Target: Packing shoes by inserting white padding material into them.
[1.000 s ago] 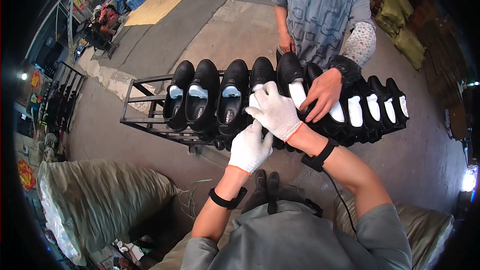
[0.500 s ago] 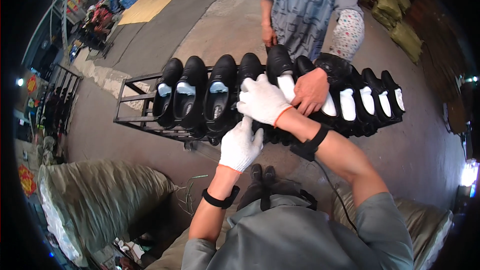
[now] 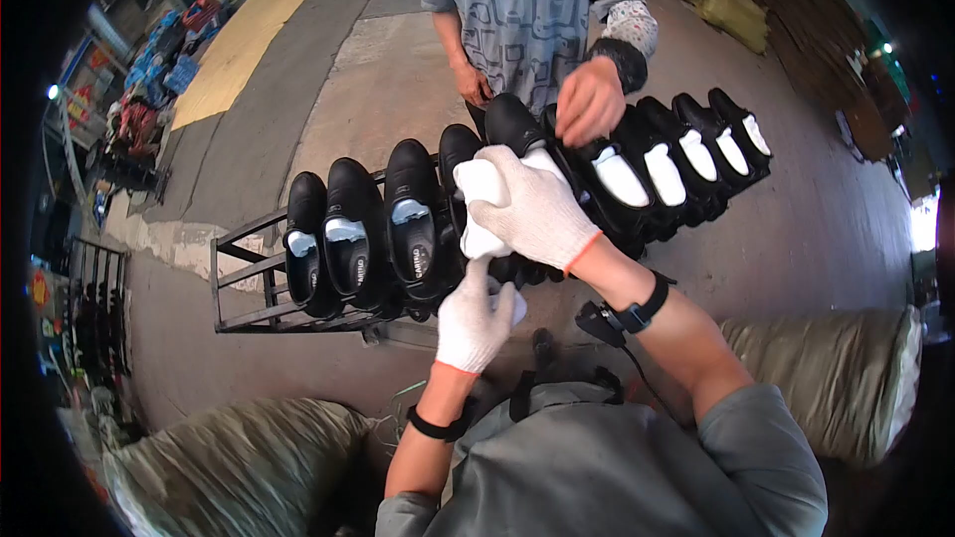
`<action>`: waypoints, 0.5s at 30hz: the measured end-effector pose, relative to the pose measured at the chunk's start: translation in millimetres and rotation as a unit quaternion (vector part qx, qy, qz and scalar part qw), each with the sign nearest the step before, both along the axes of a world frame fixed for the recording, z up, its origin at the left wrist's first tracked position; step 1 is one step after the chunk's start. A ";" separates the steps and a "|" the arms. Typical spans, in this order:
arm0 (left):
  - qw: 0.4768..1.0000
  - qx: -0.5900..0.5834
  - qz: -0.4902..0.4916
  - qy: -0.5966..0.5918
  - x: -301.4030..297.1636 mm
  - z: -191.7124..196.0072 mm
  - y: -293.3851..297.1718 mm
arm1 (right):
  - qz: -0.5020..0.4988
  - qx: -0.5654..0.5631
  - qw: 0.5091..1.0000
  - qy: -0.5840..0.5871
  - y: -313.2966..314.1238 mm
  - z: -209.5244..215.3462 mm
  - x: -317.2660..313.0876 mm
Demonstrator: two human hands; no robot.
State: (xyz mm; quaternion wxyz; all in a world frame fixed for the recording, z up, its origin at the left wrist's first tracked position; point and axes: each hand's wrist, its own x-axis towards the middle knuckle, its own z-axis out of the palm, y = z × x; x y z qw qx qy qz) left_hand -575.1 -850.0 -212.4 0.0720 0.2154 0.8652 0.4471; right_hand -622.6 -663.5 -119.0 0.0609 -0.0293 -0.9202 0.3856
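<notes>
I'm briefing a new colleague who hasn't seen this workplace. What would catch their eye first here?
First, the long row of black shoes stuffed with white paper, lined up on a metal rack across the middle. Over it, the white-gloved right hand presses a white paper wad at one shoe, with the gloved left hand just below. Opposite, a co-worker's bare hand reaches to the shoes further right.

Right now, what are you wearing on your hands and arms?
Both hands wear white knitted gloves with orange cuffs: the left hand and the right hand. Each wrist has a black band; the right wrist's band carries a small black device with a thin black cable trailing off it. The forearms are bare, and grey sleeves are pushed up to the elbows.
</notes>
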 end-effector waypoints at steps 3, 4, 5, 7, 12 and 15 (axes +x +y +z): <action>0.999 0.020 -0.044 0.003 -2.9 -4.5 -6.9 | -0.059 0.157 0.985 -0.037 -31.9 -24.5 -11.1; 0.998 -0.003 -0.052 0.029 -2.1 -12.0 -9.4 | -0.056 0.179 0.981 -0.041 -39.6 -22.6 -9.6; 0.997 0.009 -0.062 0.041 -5.1 -19.1 -10.4 | -0.061 0.195 0.978 -0.042 -44.3 -20.3 -11.8; 0.995 0.032 -0.071 0.060 -5.2 -25.1 -9.9 | -0.059 0.216 0.974 -0.027 -46.7 -22.8 -13.9; 0.990 0.093 -0.042 0.094 -7.2 -36.4 -7.1 | -0.045 0.281 0.959 -0.018 -61.7 -14.2 -12.6; 0.987 0.121 -0.036 0.095 -7.5 -35.9 -4.4 | -0.062 0.273 0.959 -0.042 -62.0 -31.6 -10.0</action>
